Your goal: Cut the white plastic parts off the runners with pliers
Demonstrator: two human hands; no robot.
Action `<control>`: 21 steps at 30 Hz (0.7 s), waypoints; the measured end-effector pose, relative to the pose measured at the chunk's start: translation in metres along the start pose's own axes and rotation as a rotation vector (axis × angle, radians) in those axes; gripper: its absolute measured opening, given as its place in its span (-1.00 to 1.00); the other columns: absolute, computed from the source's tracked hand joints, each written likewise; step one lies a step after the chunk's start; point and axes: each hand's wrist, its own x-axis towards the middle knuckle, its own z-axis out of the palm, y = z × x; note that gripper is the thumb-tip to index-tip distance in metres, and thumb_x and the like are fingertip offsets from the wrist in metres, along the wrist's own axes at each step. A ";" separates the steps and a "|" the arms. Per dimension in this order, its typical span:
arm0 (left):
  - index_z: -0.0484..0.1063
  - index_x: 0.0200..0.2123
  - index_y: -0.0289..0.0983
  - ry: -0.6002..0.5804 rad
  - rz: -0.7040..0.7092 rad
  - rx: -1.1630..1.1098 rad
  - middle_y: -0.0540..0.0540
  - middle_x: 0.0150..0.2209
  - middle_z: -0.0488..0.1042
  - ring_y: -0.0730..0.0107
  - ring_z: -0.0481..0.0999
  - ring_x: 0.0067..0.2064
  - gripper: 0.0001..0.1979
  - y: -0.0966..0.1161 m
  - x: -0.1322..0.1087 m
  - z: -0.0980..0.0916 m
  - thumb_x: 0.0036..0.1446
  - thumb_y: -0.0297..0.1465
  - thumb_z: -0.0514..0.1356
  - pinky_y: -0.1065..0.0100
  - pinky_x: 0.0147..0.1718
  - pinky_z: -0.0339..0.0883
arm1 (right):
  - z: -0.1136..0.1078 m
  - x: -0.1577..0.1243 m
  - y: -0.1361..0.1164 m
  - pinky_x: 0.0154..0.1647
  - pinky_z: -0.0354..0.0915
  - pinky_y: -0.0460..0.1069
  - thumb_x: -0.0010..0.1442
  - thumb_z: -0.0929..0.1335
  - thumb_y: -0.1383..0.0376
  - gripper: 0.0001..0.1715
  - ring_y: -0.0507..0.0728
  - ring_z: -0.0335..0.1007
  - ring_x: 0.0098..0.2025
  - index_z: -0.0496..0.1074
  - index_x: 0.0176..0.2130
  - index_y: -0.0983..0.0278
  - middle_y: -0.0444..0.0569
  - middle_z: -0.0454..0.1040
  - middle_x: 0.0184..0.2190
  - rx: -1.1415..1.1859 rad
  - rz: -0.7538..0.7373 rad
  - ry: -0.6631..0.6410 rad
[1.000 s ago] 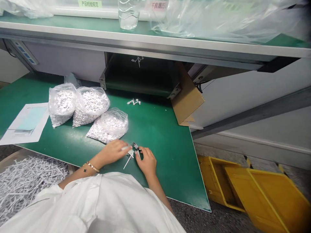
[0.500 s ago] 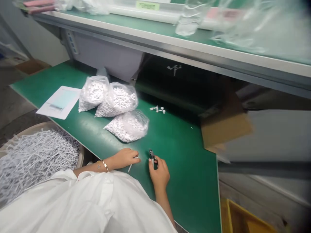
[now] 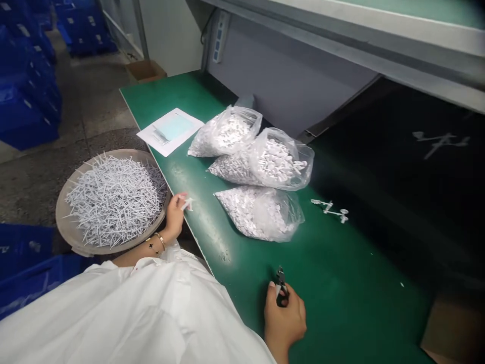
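Note:
My left hand (image 3: 174, 218) is closed on a thin white plastic stick (image 3: 187, 203) at the bench's left edge, close to a round tub (image 3: 64, 222) heaped with white plastic sticks (image 3: 113, 202). Low over the green bench (image 3: 341, 283), my right hand (image 3: 287, 319) is wrapped round small side cutters (image 3: 280, 279), their jaws pointing away from me. Beyond them lie three clear bags of small white plastic parts: a near bag (image 3: 250, 212), a middle bag (image 3: 242, 169) and a far bag (image 3: 212, 134). A branched white plastic piece (image 3: 330, 210) rests to their right.
A printed sheet (image 3: 166, 134) lies on the bench's far left. Overhead runs a shelf edge (image 3: 341, 48). A dark panel (image 3: 417, 177) and a cardboard box (image 3: 454, 328) stand on the right. Blue crates (image 3: 26, 96) are stacked on the floor at left.
My left hand has moved left with the white stick, from mid-bench to the edge near the tub. My right hand keeps the cutters over the bench. The view has swung left.

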 end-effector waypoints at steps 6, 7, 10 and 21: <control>0.27 -0.25 -0.24 0.696 -0.280 -0.299 0.02 -0.45 0.24 0.63 0.30 -0.51 -0.79 -0.013 0.043 -0.108 0.24 -0.63 -0.05 0.56 -0.42 0.30 | -0.001 0.001 0.000 -0.30 0.21 0.05 0.10 0.24 -0.03 -0.50 0.19 0.32 -0.34 0.47 -0.17 0.25 0.03 0.42 -0.35 -0.035 -0.030 0.002; 0.26 -0.27 -0.24 0.772 -0.308 -0.332 0.02 -0.44 0.24 0.64 0.32 -0.50 -0.79 -0.013 0.047 -0.125 0.23 -0.64 -0.05 0.58 -0.40 0.32 | -0.001 0.001 0.000 -0.30 0.21 0.06 0.10 0.25 -0.03 -0.51 0.20 0.32 -0.34 0.47 -0.17 0.24 0.03 0.42 -0.35 -0.043 -0.027 -0.005; 0.26 -0.29 -0.24 0.939 -0.374 -0.409 -0.04 -0.34 0.30 0.61 0.42 -0.35 -0.85 -0.011 0.056 -0.164 0.24 -0.58 -0.02 0.59 -0.31 0.36 | -0.002 0.001 0.000 -0.29 0.22 0.07 0.09 0.25 -0.03 -0.51 0.21 0.33 -0.34 0.46 -0.17 0.24 0.04 0.42 -0.35 -0.060 -0.025 -0.037; 0.26 -0.31 -0.21 0.993 -0.560 -0.536 -0.14 -0.16 0.37 0.23 0.43 0.00 -0.96 -0.007 0.090 -0.223 0.14 -0.43 0.04 -0.02 -0.03 0.37 | -0.001 -0.003 -0.001 -0.31 0.22 0.06 0.09 0.24 -0.05 -0.48 0.25 0.37 -0.26 0.45 -0.15 0.24 0.06 0.44 -0.29 -0.112 -0.008 -0.057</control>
